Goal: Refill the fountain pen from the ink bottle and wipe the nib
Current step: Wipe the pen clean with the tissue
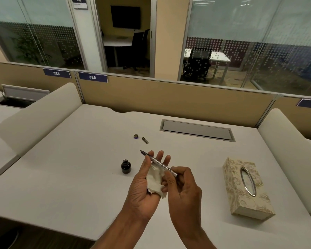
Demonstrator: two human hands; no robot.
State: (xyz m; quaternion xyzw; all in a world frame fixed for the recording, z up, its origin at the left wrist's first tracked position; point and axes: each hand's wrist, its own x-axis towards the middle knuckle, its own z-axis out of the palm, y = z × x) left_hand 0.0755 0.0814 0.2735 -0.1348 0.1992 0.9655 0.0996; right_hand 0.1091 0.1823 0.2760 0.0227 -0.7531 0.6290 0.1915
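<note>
My right hand (182, 184) pinches the rear end of the fountain pen (161, 164), whose dark nib points up and to the left beyond my fingers. My left hand (145, 184) lies palm up under the pen with a crumpled white tissue (155, 182) in it; the fingers are spread. The pen's barrel crosses over the tissue, while the nib sticks out past it. The open ink bottle (126, 166), dark with ink, stands on the white desk (70, 177) just left of my left hand.
The bottle's cap (136, 136) and a small metal pen part (145, 140) lie farther back on the desk. A patterned tissue box (246, 187) sits to the right. A grey cable hatch (196, 130) is set in the desk near the beige partition.
</note>
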